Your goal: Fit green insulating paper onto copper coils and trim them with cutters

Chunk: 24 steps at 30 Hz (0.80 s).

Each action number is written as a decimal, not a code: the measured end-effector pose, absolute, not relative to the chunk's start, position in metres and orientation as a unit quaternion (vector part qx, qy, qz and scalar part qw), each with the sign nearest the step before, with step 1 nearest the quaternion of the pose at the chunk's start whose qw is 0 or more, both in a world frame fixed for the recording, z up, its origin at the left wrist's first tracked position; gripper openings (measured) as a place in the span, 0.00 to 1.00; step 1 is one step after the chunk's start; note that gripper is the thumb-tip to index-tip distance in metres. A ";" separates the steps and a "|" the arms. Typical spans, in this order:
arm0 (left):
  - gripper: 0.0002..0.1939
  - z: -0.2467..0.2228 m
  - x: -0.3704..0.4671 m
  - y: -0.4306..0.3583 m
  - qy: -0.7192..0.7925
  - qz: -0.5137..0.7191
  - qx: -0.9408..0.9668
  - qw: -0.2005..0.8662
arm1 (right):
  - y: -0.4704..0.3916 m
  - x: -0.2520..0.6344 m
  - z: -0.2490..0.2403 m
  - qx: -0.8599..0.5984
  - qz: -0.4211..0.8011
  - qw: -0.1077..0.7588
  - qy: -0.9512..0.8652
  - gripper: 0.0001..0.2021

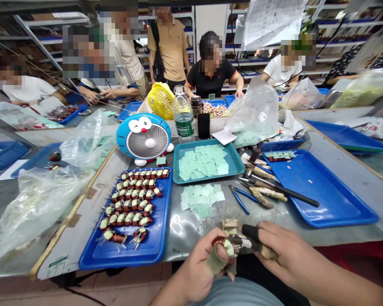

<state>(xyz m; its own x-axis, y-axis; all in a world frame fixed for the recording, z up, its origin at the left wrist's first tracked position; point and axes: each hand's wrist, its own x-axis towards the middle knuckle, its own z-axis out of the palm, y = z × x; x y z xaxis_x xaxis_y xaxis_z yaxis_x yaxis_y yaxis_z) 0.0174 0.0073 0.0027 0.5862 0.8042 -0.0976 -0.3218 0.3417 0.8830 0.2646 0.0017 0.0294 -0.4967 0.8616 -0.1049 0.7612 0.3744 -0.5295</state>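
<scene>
My left hand is closed round a copper-wound coil with pale yellow-green tape on it, held just off the table's front edge. A greenish wrap covers the left thumb. In my right hand are pliers with one black handle and one wrapped handle. Their metal jaws reach the coil's right side; I cannot tell exactly what they grip. Behind the coil sits a small wooden block. On the left, a blue tray holds rows of similar coils.
Pale green paper pieces lie in a teal tray and in a pile before it. Blue-handled cutters, a hammer and a larger blue tray are right. A fan and bottle stand behind; several people work across.
</scene>
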 end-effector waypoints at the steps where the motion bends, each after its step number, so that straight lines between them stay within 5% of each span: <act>1: 0.29 0.007 0.013 0.009 0.277 0.354 0.478 0.755 | 0.002 0.263 0.034 -0.491 0.311 0.081 -0.810 0.09; 4: 0.26 0.012 0.005 0.011 0.285 0.339 0.532 0.722 | 0.003 0.256 0.042 -0.484 0.380 0.054 -0.786 0.08; 15: 0.29 -0.014 0.017 0.004 0.234 0.387 0.388 0.803 | 0.008 0.257 0.040 -0.489 0.260 0.042 -0.831 0.07; 24: 0.28 -0.006 0.035 -0.009 0.239 0.430 0.317 0.811 | 0.001 0.247 0.008 -0.506 0.042 0.229 -0.830 0.10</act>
<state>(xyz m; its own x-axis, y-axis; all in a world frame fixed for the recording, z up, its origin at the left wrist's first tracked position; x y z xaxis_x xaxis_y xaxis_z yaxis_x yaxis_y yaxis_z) 0.0348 -0.0089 -0.0060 0.5166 0.8485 -0.1149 -0.5454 0.4295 0.7198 0.2465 0.0012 0.0082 -0.3825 0.8603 0.3371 0.8218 0.4835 -0.3016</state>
